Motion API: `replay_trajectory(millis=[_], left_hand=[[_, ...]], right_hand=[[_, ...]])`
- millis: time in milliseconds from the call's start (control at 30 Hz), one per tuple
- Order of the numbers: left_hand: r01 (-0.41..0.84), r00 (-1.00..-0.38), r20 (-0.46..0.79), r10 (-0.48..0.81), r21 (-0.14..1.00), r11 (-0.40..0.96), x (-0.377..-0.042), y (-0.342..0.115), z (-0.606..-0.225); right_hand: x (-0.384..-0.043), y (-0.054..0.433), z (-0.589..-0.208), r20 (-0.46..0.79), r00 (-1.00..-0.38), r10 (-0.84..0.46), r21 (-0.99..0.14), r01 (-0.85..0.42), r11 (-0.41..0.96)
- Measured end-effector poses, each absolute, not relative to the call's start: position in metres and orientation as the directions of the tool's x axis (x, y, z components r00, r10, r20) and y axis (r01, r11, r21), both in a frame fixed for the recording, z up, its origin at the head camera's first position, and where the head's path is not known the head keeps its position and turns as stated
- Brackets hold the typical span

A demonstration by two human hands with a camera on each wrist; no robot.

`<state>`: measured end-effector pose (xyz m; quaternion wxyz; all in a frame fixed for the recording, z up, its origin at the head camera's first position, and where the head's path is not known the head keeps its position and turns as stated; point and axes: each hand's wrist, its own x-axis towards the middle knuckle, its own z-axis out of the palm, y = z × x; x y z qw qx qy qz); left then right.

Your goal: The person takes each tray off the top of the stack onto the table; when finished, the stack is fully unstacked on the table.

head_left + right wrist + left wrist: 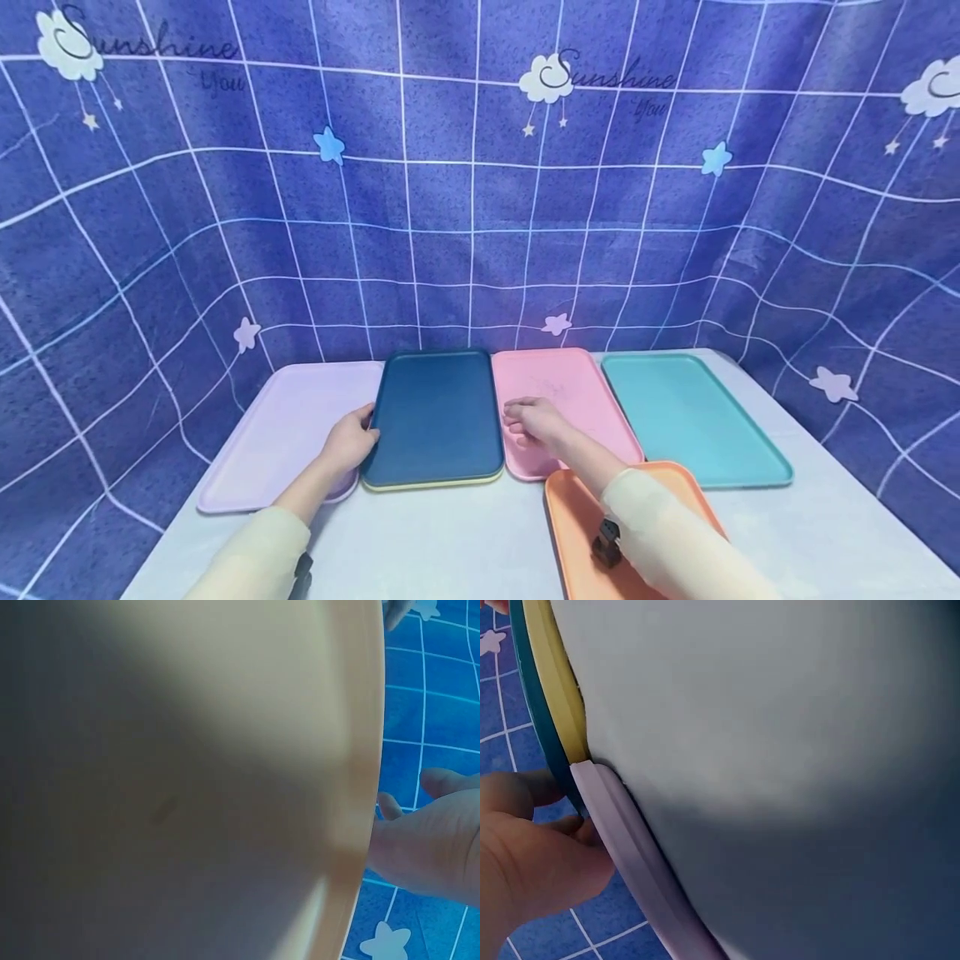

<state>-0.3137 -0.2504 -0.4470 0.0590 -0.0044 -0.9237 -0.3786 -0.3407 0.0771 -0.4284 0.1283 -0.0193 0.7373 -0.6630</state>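
Note:
A dark blue tray (437, 417) lies on top of a yellow tray (431, 484), whose rim shows along the front. My left hand (349, 442) is at the blue tray's left edge, fingertips right at the rim, above the right side of a lilac tray (288, 433). In the left wrist view the thumb and fingers reach to the blue rim (536, 705). Over the pink tray (581, 408), my right hand (538, 423) has loosely bent fingers pointing toward the blue tray's right edge, with nothing held.
A teal tray (693, 417) lies at the far right. Nearer me, an orange tray (573, 533) sits under my right forearm, overlapping the pink tray's front edge in the head view. All rest on a white table (450, 542) backed by a blue grid-patterned curtain (442, 192).

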Motion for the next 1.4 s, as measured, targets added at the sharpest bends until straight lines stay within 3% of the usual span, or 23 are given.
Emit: replay_trajectory(millis=[400,700,1033,1133,1300,1400], left_hand=[[0.006,-0.984,0.136,-0.112,0.663,0.748,-0.339,-0.252,-0.446],[-0.011,-0.973,0.162,-0.165,0.678,0.735,-0.345,-0.25,-0.447],[-0.052,-0.96,0.184,-0.21,0.621,0.782,-0.351,-0.243,-0.444],[-0.053,-0.96,0.186,-0.209,0.615,0.787,-0.353,-0.243,-0.446],[-0.06,-0.961,0.18,-0.209,0.604,0.795,-0.359,-0.244,-0.449],[-0.066,-0.958,0.18,-0.224,0.619,0.783,-0.362,-0.244,-0.449]], right_hand=[[-0.342,0.069,-0.437,-0.168,-0.962,-0.216,-0.985,0.153,0.082],[-0.341,0.066,-0.44,-0.163,-0.966,-0.202,-0.981,0.137,0.137],[-0.34,0.068,-0.436,-0.166,-0.953,-0.255,-0.986,0.16,0.047],[-0.343,0.069,-0.439,-0.133,-0.959,-0.252,-0.989,0.113,0.094],[-0.348,0.068,-0.442,0.014,-0.97,-0.243,-0.939,-0.096,0.33],[-0.353,0.067,-0.443,0.061,-0.968,-0.243,-0.896,-0.161,0.414]])
